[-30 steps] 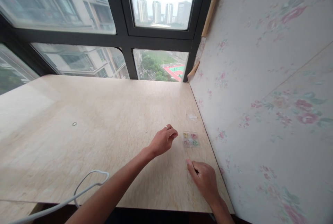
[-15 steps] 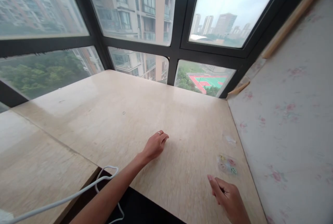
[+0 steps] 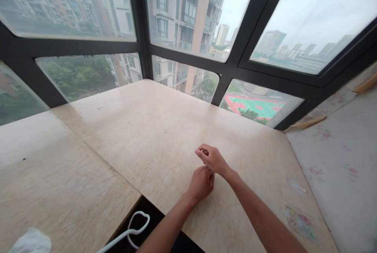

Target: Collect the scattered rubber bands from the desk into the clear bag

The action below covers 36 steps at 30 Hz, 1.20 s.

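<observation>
My left hand point(image 3: 202, 182) rests low over the beige marbled surface point(image 3: 153, 159), fingers curled, a ring on one finger. Right above and beyond it is my right hand point(image 3: 213, 159), its thumb and fingers closed, overlapping the left hand's fingers. Whatever either hand holds is too small or hidden to make out. A small thin ring point(image 3: 166, 131) lies on the surface beyond the hands. Over at the right sits a clear packet point(image 3: 299, 221) with small yellow, pink and green pieces in it.
A clear scrap of plastic point(image 3: 298, 186) lies near the papered wall point(image 3: 338, 159). At the lower left are a white cable point(image 3: 118, 241) and white tissue point(image 3: 32, 241). Dark-framed windows border the surface. A seam point(image 3: 97, 154) crosses its left part.
My right hand has moved left and away from me, from beside the packet to above my left hand. The view has turned left, so the surroundings appear further right.
</observation>
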Tool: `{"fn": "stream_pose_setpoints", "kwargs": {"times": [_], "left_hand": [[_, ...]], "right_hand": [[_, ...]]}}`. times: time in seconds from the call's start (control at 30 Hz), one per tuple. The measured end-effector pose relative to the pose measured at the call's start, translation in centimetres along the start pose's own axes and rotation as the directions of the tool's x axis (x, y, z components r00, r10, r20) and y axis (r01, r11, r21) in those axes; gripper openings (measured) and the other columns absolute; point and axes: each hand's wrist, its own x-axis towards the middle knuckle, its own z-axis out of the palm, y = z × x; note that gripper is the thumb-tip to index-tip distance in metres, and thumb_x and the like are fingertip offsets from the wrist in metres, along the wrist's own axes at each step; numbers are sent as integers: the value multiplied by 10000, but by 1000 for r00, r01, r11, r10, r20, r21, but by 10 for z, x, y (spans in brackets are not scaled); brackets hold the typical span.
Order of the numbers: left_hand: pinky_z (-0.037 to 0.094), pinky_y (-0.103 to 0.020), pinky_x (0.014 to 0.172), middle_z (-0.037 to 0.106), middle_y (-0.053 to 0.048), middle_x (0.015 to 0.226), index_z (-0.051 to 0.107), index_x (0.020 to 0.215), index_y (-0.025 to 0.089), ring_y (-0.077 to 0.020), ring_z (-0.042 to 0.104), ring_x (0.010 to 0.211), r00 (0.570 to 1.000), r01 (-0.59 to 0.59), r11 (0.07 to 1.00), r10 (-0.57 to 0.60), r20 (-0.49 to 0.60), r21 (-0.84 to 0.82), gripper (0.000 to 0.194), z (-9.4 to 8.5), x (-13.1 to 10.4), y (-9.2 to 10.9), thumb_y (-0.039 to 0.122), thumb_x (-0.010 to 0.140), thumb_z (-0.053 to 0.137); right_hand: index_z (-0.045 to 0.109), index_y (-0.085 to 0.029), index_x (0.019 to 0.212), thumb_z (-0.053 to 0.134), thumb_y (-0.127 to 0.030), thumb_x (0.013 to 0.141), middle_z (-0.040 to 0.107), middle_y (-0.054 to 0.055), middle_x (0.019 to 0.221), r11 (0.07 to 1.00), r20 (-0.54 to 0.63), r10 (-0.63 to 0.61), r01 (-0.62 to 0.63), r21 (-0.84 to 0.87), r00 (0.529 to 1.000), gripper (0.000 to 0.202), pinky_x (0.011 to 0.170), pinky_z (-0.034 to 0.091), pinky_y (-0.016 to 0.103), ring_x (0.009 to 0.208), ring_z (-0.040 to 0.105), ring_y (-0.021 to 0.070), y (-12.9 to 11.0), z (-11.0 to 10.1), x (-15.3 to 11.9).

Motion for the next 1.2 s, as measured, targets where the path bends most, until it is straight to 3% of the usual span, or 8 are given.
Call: {"fn": "stream_pose_setpoints", "kwargs": {"times": [0.1, 0.27, 0.4, 0.53, 0.7, 0.83, 1.03, 1.2], "left_hand": [[416, -286, 651, 642, -75, 782, 606, 758, 164, -190, 584, 718, 999, 36, 998, -36, -3, -54, 203, -4, 0, 0, 109, 838, 427], [409, -301, 646, 654, -80, 776, 597, 720, 181, -209, 581, 719, 988, 149, 978, -142, 54, -144, 152, -6, -2, -1, 91, 763, 482], [416, -314, 659, 686, -90, 848, 629, 750, 185, -232, 601, 782, 977, 213, 945, -201, 75, -247, 141, -6, -3, -2, 170, 812, 503], [416, -313, 644, 699, -89, 813, 642, 728, 172, -234, 613, 765, 964, 266, 910, -254, 79, -317, 206, -10, -3, 0, 268, 849, 505], [413, -330, 651, 701, -98, 796, 647, 718, 168, -238, 609, 737, 965, 263, 923, -246, 95, -282, 228, -14, -1, 1, 280, 847, 497], [389, -320, 616, 702, -108, 832, 633, 711, 173, -237, 610, 749, 967, 255, 929, -245, 69, -267, 188, -9, 0, 0, 219, 825, 490], [355, -307, 585, 647, -78, 735, 538, 638, 181, -183, 546, 649, 971, 240, 946, -230, 68, -217, 146, -9, 0, 0, 149, 768, 481], [357, -297, 605, 623, -57, 755, 520, 690, 189, -175, 533, 679, 987, 157, 958, -156, 26, -241, 155, -10, 1, 0, 158, 818, 437]], "right_hand": [[602, -173, 797, 568, -301, 833, 517, -59, 484, 994, 115, 95, -102, 49, 989, 138, 462, 341, 185, 430, 440, 75, -14, 30, 57], [584, -142, 752, 513, -260, 862, 562, -24, 526, 972, 166, 227, -233, 15, 960, 176, 395, 328, 176, 377, 417, 51, -27, 74, 136], [583, -128, 644, 590, -227, 800, 557, -17, 501, 946, 176, 319, -303, -113, 931, 185, 392, 325, 177, 367, 411, 44, -30, 96, 178], [594, -127, 542, 648, -156, 679, 485, -22, 394, 907, 151, 376, -330, -261, 914, 150, 424, 348, 201, 394, 447, 80, -29, 106, 202], [590, -136, 477, 648, -78, 573, 451, -18, 347, 885, 162, 390, -319, -340, 907, 126, 446, 352, 218, 429, 479, 114, -29, 109, 216], [562, -139, 432, 634, -60, 559, 429, -30, 325, 912, 254, 370, -298, -281, 894, 166, 417, 314, 212, 389, 428, 93, -24, 104, 213], [530, -150, 482, 633, -134, 620, 480, -54, 387, 950, 408, 274, -310, 24, 871, 173, 362, 219, 191, 342, 337, 41, -8, 88, 183], [566, -153, 638, 684, -273, 641, 465, -81, 408, 872, 491, 164, -359, 333, 855, 168, 367, 196, 184, 356, 297, 35, -3, 72, 144]]}}
